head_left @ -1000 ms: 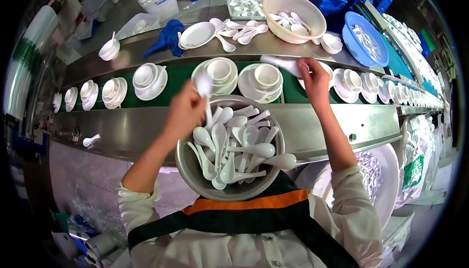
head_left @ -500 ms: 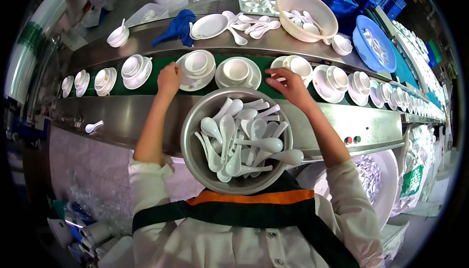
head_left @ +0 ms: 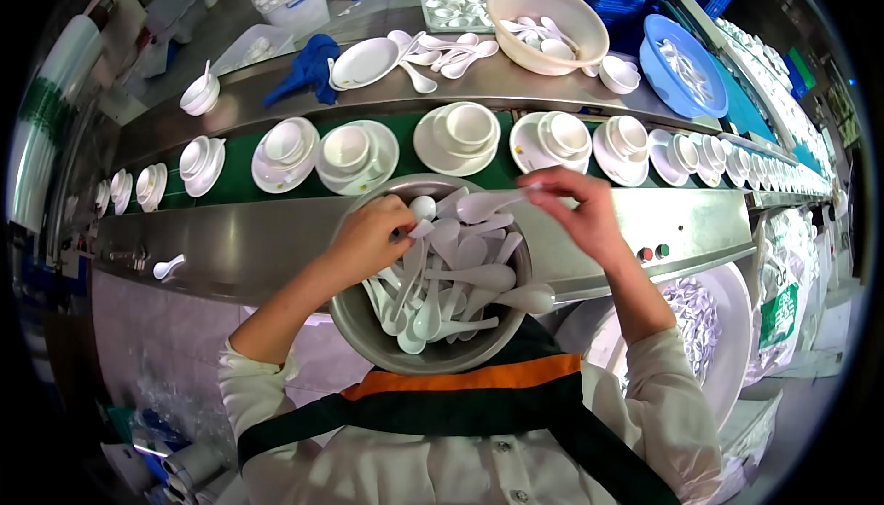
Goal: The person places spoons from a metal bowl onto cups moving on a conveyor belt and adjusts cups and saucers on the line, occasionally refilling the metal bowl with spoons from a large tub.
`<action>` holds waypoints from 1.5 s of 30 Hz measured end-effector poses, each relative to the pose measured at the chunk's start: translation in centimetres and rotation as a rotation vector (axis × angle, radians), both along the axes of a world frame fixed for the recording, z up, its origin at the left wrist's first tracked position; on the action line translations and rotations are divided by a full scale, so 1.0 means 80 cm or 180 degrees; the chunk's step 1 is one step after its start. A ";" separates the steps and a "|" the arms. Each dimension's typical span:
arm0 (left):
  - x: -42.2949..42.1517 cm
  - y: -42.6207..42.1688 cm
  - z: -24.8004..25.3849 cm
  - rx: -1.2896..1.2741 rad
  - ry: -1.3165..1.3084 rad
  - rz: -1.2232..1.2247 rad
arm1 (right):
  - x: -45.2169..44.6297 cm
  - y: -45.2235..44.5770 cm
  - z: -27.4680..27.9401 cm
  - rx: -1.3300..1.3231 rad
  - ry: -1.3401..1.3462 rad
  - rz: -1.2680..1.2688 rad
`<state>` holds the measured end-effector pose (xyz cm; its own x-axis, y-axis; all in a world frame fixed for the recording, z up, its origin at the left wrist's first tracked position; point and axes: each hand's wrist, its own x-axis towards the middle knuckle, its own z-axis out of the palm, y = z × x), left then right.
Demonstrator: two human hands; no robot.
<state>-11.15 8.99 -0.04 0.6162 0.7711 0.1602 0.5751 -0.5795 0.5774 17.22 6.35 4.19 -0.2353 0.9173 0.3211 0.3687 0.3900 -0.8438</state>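
A steel basin (head_left: 366, 347) full of white soup spoons (head_left: 425, 319) stands in front of my body. My left hand (head_left: 366, 240) is over its left side, fingers closed on the handle of a white spoon (head_left: 421, 230). Above the basin's far right rim, my right hand (head_left: 582, 212) pinches another white spoon (head_left: 481, 206) by the handle end, its bowl pointing left. Just beyond, stacks of a plate, a bowl and a cup sit on the green belt; the nearest are a middle stack (head_left: 465, 129) and a right one (head_left: 560, 136).
More dish stacks line the green belt (head_left: 241, 150) both ways. On the steel shelf behind are a white plate (head_left: 366, 63), loose spoons (head_left: 460, 56), a blue cloth (head_left: 308, 70), a beige basin (head_left: 589, 22) and a blue basin (head_left: 652, 49). A single spoon (head_left: 168, 267) lies left on the front ledge.
Both hands have come back from the dish stacks to the basin, and each now holds a spoon. The stacks on the belt have shifted left, and the view has moved slightly.
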 end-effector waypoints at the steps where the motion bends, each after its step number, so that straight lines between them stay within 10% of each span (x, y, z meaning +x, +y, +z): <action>1: 0.001 0.001 0.004 0.0019 -0.0279 -0.0011 | 0.014 0.001 -0.006 -0.0351 0.0629 -0.0234; 6: 0.003 0.031 0.036 -0.0907 -0.1655 0.0300 | 0.089 0.034 -0.091 -0.0806 0.1012 -0.1235; 8: -0.003 0.065 0.042 -0.1449 -0.2332 0.0761 | 0.104 0.052 -0.140 -0.0880 -0.0261 -0.1808; 14: -0.062 0.186 -0.077 -0.1437 -0.1570 0.2388 | 0.046 0.079 -0.157 -0.0100 -0.1773 -0.1791; 18: -0.093 0.216 -0.177 -0.0362 -0.1040 0.2690 | 0.003 0.051 -0.085 0.0048 -0.1127 -0.1024; 24: -0.114 0.200 -0.152 0.0050 -0.0874 0.2965 | -0.032 -0.003 -0.026 0.0842 -0.2193 0.0200; 26: -0.107 0.180 -0.117 0.1428 -0.0498 0.3185 | -0.022 -0.001 -0.029 0.1014 -0.2055 0.0034; 30: -0.066 0.142 -0.046 0.1646 -0.1121 0.2823 | 0.022 -0.016 -0.028 0.0030 -0.0440 -0.1138; 40: 0.089 0.132 -0.084 -0.2045 -0.2178 0.1152 | 0.150 0.018 -0.145 -0.0103 -0.1596 -0.3132; 45: 0.129 0.171 -0.132 -0.2348 -0.1124 0.0829 | 0.133 0.047 -0.155 -0.0008 -0.2450 -0.2852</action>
